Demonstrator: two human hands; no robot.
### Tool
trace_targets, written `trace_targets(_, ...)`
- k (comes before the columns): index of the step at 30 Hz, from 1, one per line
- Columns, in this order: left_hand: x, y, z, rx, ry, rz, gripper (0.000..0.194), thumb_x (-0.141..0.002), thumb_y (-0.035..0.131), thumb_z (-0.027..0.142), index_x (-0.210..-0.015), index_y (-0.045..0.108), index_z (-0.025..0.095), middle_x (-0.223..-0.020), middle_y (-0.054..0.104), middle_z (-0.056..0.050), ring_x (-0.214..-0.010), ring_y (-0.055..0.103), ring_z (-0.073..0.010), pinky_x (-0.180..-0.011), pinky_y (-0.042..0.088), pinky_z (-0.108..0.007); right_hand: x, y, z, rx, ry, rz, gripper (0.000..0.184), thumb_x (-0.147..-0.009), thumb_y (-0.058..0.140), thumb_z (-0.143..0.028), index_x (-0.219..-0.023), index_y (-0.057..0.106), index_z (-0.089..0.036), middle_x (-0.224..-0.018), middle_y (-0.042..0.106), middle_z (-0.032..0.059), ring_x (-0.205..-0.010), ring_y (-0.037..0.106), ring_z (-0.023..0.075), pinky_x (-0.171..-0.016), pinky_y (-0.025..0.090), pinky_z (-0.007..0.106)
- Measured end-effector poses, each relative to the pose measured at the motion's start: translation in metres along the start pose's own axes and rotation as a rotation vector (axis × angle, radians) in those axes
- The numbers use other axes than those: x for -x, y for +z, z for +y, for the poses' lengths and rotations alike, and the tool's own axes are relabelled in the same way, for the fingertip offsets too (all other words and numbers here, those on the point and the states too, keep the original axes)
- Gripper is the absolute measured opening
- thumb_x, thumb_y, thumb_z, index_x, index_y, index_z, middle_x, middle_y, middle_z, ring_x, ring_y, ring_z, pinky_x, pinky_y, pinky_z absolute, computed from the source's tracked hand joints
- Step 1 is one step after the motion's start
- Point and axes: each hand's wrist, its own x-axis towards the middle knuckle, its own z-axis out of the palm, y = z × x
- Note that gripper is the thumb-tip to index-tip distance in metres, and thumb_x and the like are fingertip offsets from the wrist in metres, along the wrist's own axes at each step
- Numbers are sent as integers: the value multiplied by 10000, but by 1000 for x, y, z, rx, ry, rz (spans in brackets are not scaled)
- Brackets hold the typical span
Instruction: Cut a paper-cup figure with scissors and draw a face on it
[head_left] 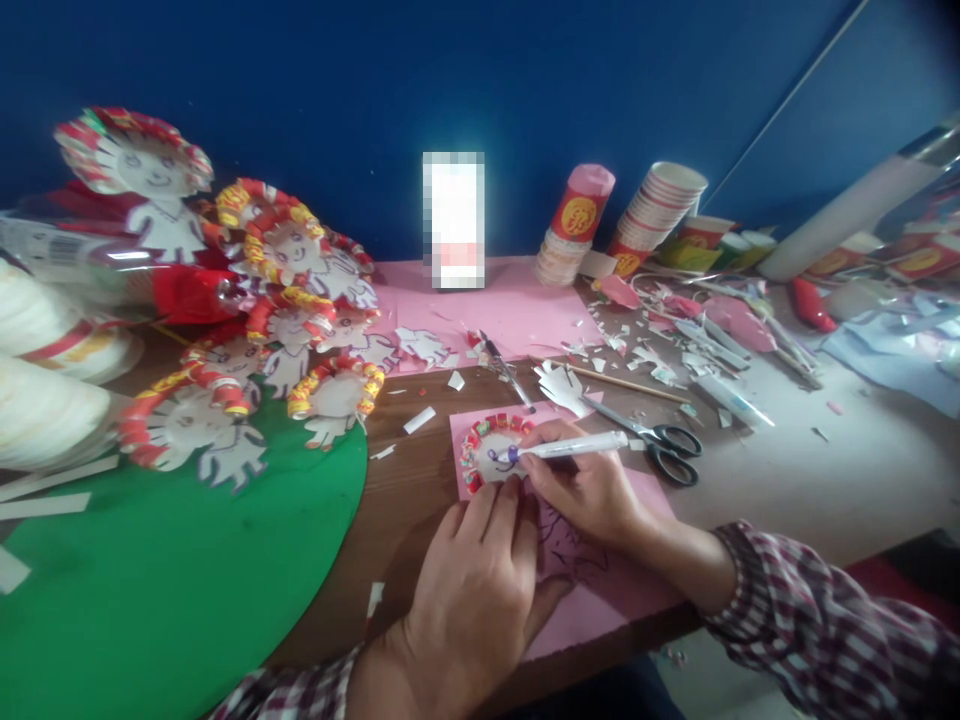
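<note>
My right hand [600,495] grips a white marker [577,445] with a purple tip, its point at the white face of a small paper-cup figure [472,450]. The figure has a curled rim of red, green and yellow pieces and bears purple drawn lines. My left hand [480,570] lies over its lower part with the fingers stretched out and close together, covering much of it. Beneath is a pink sheet [645,490] with dark scribbles. Black-handled scissors [667,450] lie to the right, beside a white paper cutout [562,387].
Several finished-looking paper figures [300,250] crowd the left, partly on a green round mat [247,560]. Stacked paper cups [660,205] stand at the back right. A pen [506,370], a wooden stick [630,382] and paper scraps lie behind my hands. A blue wall [337,90] closes the back.
</note>
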Motion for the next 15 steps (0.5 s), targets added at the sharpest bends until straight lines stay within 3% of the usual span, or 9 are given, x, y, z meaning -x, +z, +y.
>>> trace_targets(15,0,-2,1,6,4,-4,555,-881,444,512,-1186,589,72,-1171,606,-174,-1071,540,-317,-814,479,-442,0,2,2,18,-18,14,40,-845,534,-171,-867,534,-203,-791,632,22,-745,611,163,-716,494,296)
